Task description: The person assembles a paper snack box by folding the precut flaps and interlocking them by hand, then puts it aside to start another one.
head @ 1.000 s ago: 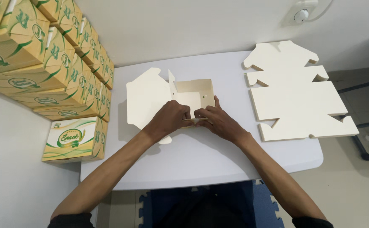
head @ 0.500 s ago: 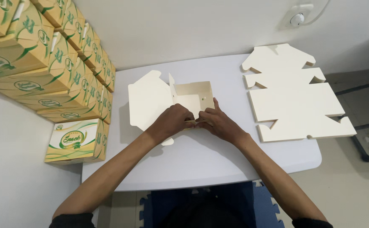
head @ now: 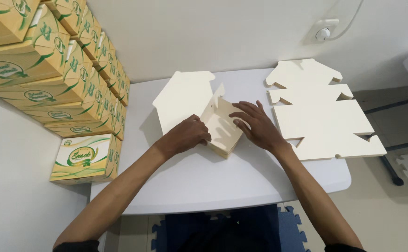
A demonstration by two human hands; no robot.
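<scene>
Cream cardboard box blank [head: 199, 105], die-cut and half folded, lies on the white bench [head: 222, 182] near its middle, just left of a stack of flat blanks [head: 323, 116]. Its big lid flap with a notched, house-shaped outline lies flat toward the wall, while the nearer part has side walls raised into a shallow tray. The card is plain and unprinted on the face that shows, with crisp score lines and a small slot in one wall.

Left hand [head: 185, 136] rests on the near left edge of the tray with fingers curled and pressed together — likely pinning that wall and the base so the card does not slide. Right hand [head: 259, 126] lies on the tray's right side with fingers spread and reaching inward, thumb side toward the tray's floor; it seems to push a flap in against the wall. Neither hand pinches anything clear of the bench.

The stack of flat blanks sits right of the box blank, close to the right hand — handy to reach. Left of the box blank, finished green-and-yellow printed boxes [head: 50, 88] are piled against the wall, one finished box [head: 85, 158] standing lowest at the bench's left edge. A wall socket [head: 323, 32] with a cord is fixed above the flat blanks.
</scene>
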